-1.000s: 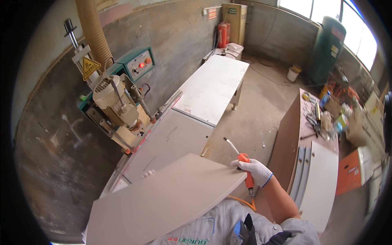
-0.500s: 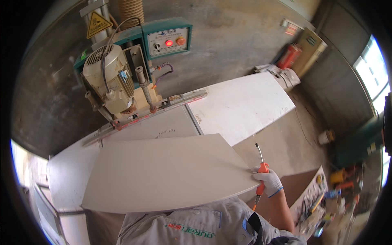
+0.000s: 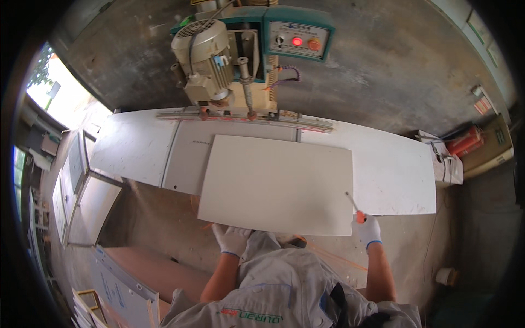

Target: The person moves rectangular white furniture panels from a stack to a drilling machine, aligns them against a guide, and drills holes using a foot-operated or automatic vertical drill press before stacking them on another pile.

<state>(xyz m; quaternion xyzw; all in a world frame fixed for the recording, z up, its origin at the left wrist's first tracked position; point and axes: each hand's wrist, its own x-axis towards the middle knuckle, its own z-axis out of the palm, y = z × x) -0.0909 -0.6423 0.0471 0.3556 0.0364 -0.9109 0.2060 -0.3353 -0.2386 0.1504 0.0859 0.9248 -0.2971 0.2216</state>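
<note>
A flat, light beige board (image 3: 279,186) lies over the front of the machine's table and juts past its near edge. My left hand (image 3: 231,239), in a white knitted glove, is at the board's near edge towards the left. Its fingers close on that edge and are partly hidden beneath it. Beside the board's right corner, my gloved right hand (image 3: 369,229) grips an orange air blow gun (image 3: 360,217). The gun's thin metal nozzle points up and left over the board's right edge.
A drilling machine with a grey motor (image 3: 202,52) stands behind the table (image 3: 399,175). Its green control box (image 3: 299,38) shows a lit red light. A red fire extinguisher (image 3: 465,141) lies at far right. Several panels (image 3: 117,284) lean at lower left.
The head view has swung left. The board has turned square to the table and sits farther from my body. My left hand has come into sight; my right still holds the blow gun.
</note>
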